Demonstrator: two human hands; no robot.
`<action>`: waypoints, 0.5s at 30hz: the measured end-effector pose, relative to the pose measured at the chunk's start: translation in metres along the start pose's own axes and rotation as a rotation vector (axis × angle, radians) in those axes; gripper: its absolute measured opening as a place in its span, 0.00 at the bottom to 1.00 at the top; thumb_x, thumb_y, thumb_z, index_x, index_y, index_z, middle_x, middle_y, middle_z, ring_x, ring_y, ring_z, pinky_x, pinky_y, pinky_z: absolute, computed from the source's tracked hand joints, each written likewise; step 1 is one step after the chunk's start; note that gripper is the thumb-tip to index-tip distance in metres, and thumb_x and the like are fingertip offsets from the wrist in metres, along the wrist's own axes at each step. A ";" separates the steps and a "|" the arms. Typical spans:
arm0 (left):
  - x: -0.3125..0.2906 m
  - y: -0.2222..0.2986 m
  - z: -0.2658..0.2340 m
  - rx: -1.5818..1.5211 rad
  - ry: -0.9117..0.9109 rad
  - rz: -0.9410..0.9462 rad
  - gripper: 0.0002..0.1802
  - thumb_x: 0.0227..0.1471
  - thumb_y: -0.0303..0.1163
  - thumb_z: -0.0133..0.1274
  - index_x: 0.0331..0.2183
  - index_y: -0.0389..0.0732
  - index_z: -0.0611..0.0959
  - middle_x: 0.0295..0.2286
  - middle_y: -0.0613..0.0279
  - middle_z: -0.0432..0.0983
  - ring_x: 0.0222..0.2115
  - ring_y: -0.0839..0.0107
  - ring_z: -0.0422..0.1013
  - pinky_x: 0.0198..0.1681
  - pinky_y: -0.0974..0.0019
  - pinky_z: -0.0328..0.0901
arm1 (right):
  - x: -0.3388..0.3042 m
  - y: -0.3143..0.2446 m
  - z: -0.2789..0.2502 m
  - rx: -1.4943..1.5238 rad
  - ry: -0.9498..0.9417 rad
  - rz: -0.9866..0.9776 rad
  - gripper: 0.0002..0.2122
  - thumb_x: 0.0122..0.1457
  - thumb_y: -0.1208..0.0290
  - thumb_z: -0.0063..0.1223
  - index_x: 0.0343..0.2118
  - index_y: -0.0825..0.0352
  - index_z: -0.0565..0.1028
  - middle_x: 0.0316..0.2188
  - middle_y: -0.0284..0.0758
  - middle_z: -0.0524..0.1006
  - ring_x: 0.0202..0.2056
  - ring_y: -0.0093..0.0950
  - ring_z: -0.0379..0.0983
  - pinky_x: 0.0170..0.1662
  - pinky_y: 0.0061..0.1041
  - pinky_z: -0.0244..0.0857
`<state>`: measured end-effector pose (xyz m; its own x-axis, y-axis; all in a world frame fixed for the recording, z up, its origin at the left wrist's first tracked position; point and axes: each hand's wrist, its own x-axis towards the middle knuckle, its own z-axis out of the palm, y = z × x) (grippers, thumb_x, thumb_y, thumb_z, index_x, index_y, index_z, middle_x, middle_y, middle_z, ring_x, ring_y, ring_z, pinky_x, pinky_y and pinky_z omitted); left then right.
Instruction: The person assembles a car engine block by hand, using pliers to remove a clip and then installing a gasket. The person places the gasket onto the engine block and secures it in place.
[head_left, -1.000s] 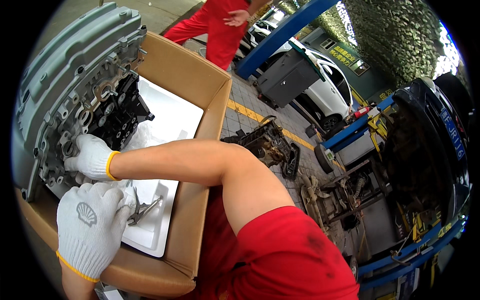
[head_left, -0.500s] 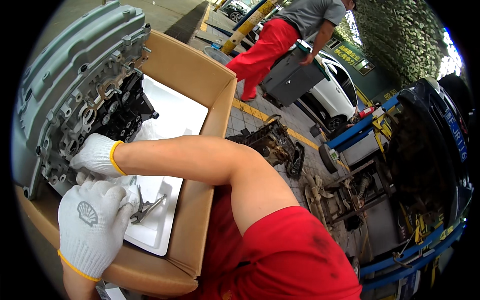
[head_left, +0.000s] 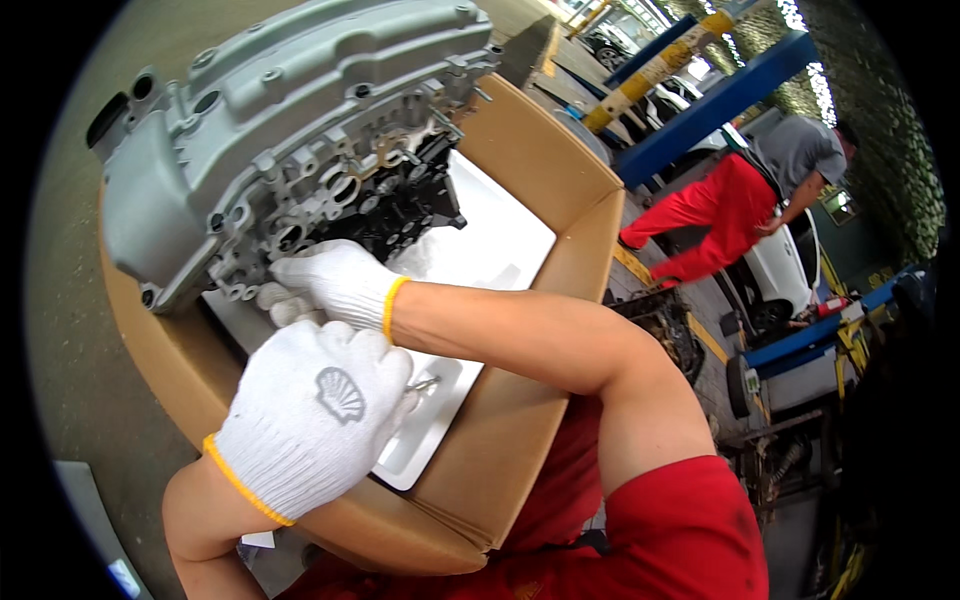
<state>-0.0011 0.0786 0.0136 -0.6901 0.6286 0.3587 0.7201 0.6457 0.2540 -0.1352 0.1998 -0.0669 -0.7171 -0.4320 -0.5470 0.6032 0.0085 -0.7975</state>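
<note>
A grey-and-black engine stands tilted in a cardboard box. My right hand, in a white knitted glove with a yellow cuff, is against the lower edge of the engine's end. Its fingers are bent and closed; whatever lies between them is hidden. Just below it, my left hand, gloved alike with a grey print on its back, is closed with the fingers curled under. What it holds, if anything, does not show. A short metal tool end shows beside its thumb, over the white tray.
Clear plastic wrap lies by the engine. To the right, a person in red trousers bends near a white car. Dark engine parts sit on the floor, beyond the box. A blue lift post slants behind.
The view has swung, so box, engine and hands appear further right. My left hand now covers most of the pliers seen in the tray before. The other person has bent lower.
</note>
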 end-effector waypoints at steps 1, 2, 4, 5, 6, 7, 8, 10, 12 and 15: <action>0.000 -0.002 0.000 -0.009 0.007 0.016 0.08 0.57 0.38 0.68 0.33 0.46 0.85 0.28 0.62 0.81 0.32 0.55 0.81 0.38 0.49 0.74 | 0.001 -0.002 -0.002 -0.022 -0.036 -0.024 0.10 0.76 0.68 0.60 0.45 0.73 0.82 0.35 0.40 0.87 0.26 0.26 0.82 0.26 0.26 0.75; -0.001 -0.005 0.001 0.002 0.008 0.017 0.08 0.57 0.38 0.68 0.33 0.46 0.86 0.29 0.62 0.81 0.32 0.55 0.81 0.38 0.49 0.74 | 0.004 -0.003 -0.004 -0.039 -0.072 -0.049 0.10 0.76 0.68 0.60 0.46 0.73 0.82 0.35 0.39 0.86 0.26 0.26 0.81 0.26 0.26 0.75; -0.004 -0.006 0.002 0.027 0.008 0.025 0.09 0.58 0.39 0.67 0.32 0.47 0.86 0.29 0.61 0.82 0.32 0.55 0.81 0.38 0.49 0.74 | 0.001 -0.007 0.003 -0.125 -0.018 -0.035 0.11 0.76 0.67 0.60 0.48 0.73 0.81 0.35 0.40 0.86 0.27 0.27 0.81 0.28 0.27 0.76; -0.004 -0.005 0.001 -0.013 0.005 0.001 0.09 0.60 0.40 0.67 0.33 0.46 0.87 0.30 0.61 0.83 0.33 0.54 0.82 0.38 0.50 0.74 | -0.006 -0.011 0.006 -0.167 0.011 -0.032 0.12 0.76 0.67 0.60 0.48 0.73 0.80 0.35 0.40 0.86 0.27 0.27 0.80 0.29 0.27 0.77; -0.005 -0.004 0.002 0.001 -0.004 -0.003 0.10 0.60 0.41 0.66 0.33 0.46 0.88 0.30 0.61 0.84 0.33 0.54 0.82 0.38 0.50 0.75 | -0.009 -0.014 0.002 -0.186 -0.041 -0.003 0.13 0.76 0.66 0.59 0.49 0.74 0.80 0.36 0.41 0.86 0.28 0.27 0.81 0.30 0.27 0.78; -0.006 -0.004 0.001 0.025 -0.008 -0.009 0.10 0.60 0.42 0.66 0.33 0.46 0.88 0.30 0.61 0.84 0.33 0.54 0.82 0.38 0.51 0.75 | -0.012 -0.022 -0.005 -0.210 -0.098 0.017 0.14 0.77 0.66 0.59 0.50 0.74 0.79 0.37 0.41 0.86 0.29 0.27 0.81 0.31 0.27 0.78; -0.006 -0.004 0.003 0.032 -0.009 -0.013 0.10 0.61 0.42 0.66 0.33 0.46 0.88 0.30 0.61 0.84 0.33 0.54 0.82 0.38 0.51 0.75 | -0.017 -0.032 -0.014 -0.238 -0.142 0.049 0.15 0.77 0.65 0.59 0.52 0.75 0.79 0.37 0.42 0.87 0.29 0.27 0.82 0.32 0.28 0.79; -0.002 -0.002 0.002 -0.001 -0.075 -0.024 0.11 0.61 0.43 0.65 0.34 0.46 0.89 0.29 0.60 0.84 0.33 0.54 0.83 0.39 0.51 0.76 | -0.035 -0.066 -0.039 -0.625 -0.216 0.037 0.22 0.77 0.59 0.61 0.58 0.79 0.78 0.41 0.43 0.88 0.35 0.29 0.87 0.37 0.30 0.84; -0.004 -0.005 0.002 -0.017 -0.093 -0.064 0.12 0.62 0.44 0.65 0.34 0.46 0.89 0.29 0.60 0.84 0.33 0.53 0.83 0.39 0.51 0.76 | -0.065 -0.108 -0.055 -0.975 -0.218 -0.015 0.23 0.76 0.55 0.62 0.57 0.75 0.81 0.43 0.42 0.89 0.40 0.30 0.89 0.46 0.31 0.86; -0.009 -0.004 -0.002 -0.002 -0.086 -0.073 0.13 0.62 0.45 0.65 0.34 0.45 0.88 0.30 0.58 0.85 0.33 0.53 0.83 0.39 0.50 0.76 | -0.106 -0.166 -0.099 -1.058 -0.091 -0.156 0.21 0.75 0.54 0.63 0.52 0.72 0.83 0.41 0.41 0.89 0.39 0.29 0.88 0.43 0.28 0.85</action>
<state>0.0022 0.0700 0.0114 -0.7442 0.6149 0.2611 0.6679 0.6901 0.2785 -0.1942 0.3336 0.0981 -0.7053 -0.5610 -0.4334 -0.1331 0.7053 -0.6964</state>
